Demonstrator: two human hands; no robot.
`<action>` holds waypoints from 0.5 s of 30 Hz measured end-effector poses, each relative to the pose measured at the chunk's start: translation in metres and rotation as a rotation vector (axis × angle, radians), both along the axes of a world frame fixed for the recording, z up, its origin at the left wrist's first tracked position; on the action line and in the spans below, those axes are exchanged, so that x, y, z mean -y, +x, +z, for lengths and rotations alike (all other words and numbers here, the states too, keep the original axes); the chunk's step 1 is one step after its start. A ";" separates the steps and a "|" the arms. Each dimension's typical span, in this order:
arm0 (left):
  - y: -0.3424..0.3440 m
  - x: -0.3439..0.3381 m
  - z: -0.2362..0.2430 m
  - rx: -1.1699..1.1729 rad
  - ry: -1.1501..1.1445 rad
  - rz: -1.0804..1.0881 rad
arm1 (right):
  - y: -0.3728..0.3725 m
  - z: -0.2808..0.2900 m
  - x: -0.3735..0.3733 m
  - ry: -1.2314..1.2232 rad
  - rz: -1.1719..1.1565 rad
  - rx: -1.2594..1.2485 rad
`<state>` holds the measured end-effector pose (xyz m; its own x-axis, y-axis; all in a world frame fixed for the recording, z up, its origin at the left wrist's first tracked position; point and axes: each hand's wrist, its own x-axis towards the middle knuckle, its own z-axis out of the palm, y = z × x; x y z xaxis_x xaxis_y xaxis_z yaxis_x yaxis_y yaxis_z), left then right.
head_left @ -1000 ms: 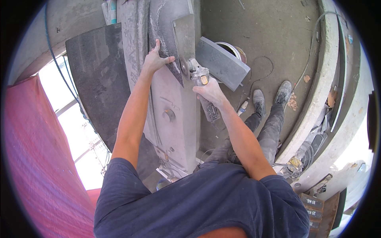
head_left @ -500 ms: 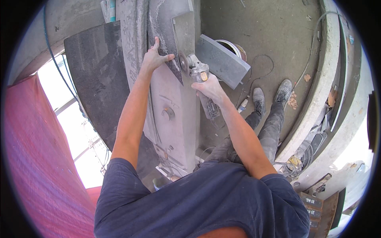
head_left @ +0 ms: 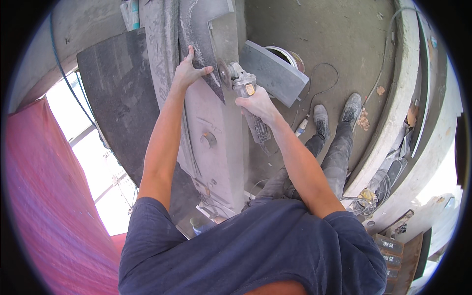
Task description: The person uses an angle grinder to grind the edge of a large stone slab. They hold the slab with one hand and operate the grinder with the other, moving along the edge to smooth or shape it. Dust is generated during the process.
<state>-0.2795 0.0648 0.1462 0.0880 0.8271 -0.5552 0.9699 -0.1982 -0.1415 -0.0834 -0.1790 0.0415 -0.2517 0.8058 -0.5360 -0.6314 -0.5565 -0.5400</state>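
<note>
My right hand (head_left: 257, 104) is wrapped round the body of a dusty angle grinder (head_left: 245, 84). The grinder's disc (head_left: 224, 73) stands on edge against the side of a dark grey slab (head_left: 202, 45), whose near end narrows to a point. My left hand (head_left: 189, 71) lies on this slab with thumb and forefinger spread, pressing it from above. The slab rests on a pale concrete ledge (head_left: 221, 132). A notched grey piece (head_left: 226, 42) adjoins the slab just beyond the disc. Whether the disc is spinning cannot be made out.
Right of the ledge, a grey angled board (head_left: 273, 73) leans over a round bucket (head_left: 290, 55). A cable (head_left: 338, 73) loops across the floor by my shoes (head_left: 351, 108). A curved concrete kerb (head_left: 393, 118) bounds the right side. Red sheeting (head_left: 49, 177) hangs at the left.
The view has shifted slightly. Both hands and the grinder keep nearly the same place against the slab.
</note>
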 end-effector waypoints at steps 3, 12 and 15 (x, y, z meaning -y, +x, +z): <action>-0.002 0.000 -0.001 -0.008 0.002 -0.014 | 0.001 0.001 -0.001 -0.008 0.001 0.007; 0.003 0.003 0.002 0.003 -0.012 0.033 | 0.001 0.001 -0.005 -0.011 0.003 0.002; 0.004 0.003 0.002 -0.015 -0.004 0.034 | 0.003 0.002 -0.008 -0.020 0.010 0.004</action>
